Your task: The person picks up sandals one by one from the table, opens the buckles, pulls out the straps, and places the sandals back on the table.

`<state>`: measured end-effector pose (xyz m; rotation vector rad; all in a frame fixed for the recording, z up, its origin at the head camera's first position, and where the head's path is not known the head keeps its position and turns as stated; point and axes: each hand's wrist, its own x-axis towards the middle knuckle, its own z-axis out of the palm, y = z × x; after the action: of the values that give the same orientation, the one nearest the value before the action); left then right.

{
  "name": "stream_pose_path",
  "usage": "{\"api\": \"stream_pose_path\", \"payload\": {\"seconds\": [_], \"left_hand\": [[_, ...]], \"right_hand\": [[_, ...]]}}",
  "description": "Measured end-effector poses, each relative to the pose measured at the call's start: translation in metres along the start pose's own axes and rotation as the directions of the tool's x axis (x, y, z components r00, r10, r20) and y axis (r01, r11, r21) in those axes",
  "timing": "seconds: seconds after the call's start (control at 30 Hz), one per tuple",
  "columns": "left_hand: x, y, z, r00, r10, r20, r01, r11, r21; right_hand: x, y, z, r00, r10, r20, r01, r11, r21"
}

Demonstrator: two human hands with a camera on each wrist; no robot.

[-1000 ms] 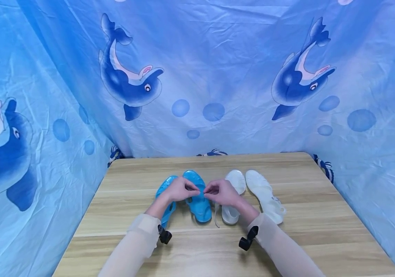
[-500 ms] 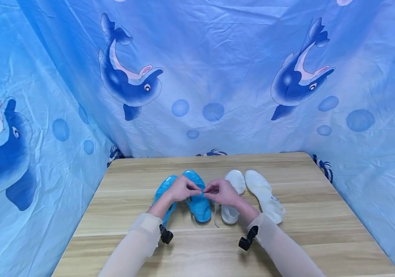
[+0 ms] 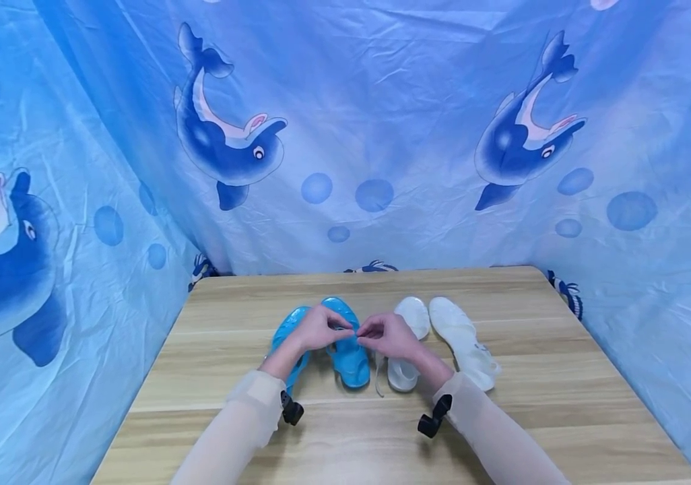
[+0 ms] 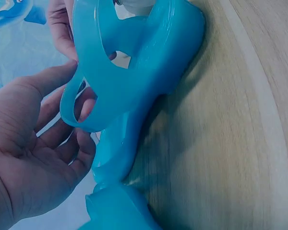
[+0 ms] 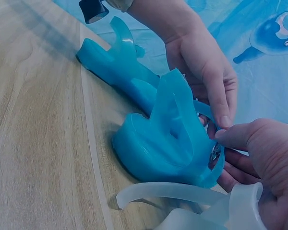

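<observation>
The left hand and the right hand are meeting above the inner blue sandal, which is resting sole-down on the wooden bench, between the outer blue sandal and the white pair. Both hands are pinching narrowly, thumb against fingers, at the sandal's blue strap, close to a metallic-looking fitting. The fingertips are partly covering this fitting, so one cannot tell whether the strap is passing through it.

The step in hand is probably a fastening or loosening of the strap; the view is not settling which. For good execution, one hand should be steadying the fitting while the other is guiding the strap flat and in line with it. The material is appearing flexible and is likely to twist, so a grip close to the fitting is advisable, with the sole staying level.

Counted by kind, two hands are working; two blue sandals and two white sandals, the inner and the outer, are lying in a row. One loose white strap is projecting beside the held sandal. Two black wrist cameras are showing, one per sleeve.
</observation>
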<state>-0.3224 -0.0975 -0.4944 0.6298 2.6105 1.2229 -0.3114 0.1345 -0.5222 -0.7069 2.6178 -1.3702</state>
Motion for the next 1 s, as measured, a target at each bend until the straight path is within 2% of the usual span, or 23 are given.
{"api": "stream_pose_path", "payload": {"seconds": [0.3,0.43,0.6,0.83,1.0], "left_hand": [[-0.0025,-0.005,-0.0016,0.999,-0.034,0.026,0.035,0.999,-0.017],[-0.0054,-0.0067,-0.0043,0.999,-0.045,0.012,0.045,0.999,-0.013],[-0.0057,-0.0043,-0.0043,0.999,-0.041,-0.013,0.041,0.999,0.0],[-0.0008,-0.0031,0.0007,1.0,0.01,-0.009,-0.01,1.0,0.001],[-0.001,-0.0065,0.0003,1.0,-0.015,-0.008,0.015,1.0,-0.01]], "right_hand": [[-0.0009,-0.0007,0.0003,1.0,0.02,-0.01,-0.02,1.0,-0.004],[-0.001,0.0001,-0.0008,1.0,0.018,-0.018,-0.018,1.0,0.005],[-0.0017,-0.0009,-0.0005,1.0,0.004,-0.024,-0.004,1.0,0.005],[-0.0037,-0.0033,0.0003,1.0,-0.002,-0.02,0.002,1.0,0.002],[-0.0036,-0.0018,0.0002,1.0,0.008,-0.024,-0.008,1.0,0.013]]}}
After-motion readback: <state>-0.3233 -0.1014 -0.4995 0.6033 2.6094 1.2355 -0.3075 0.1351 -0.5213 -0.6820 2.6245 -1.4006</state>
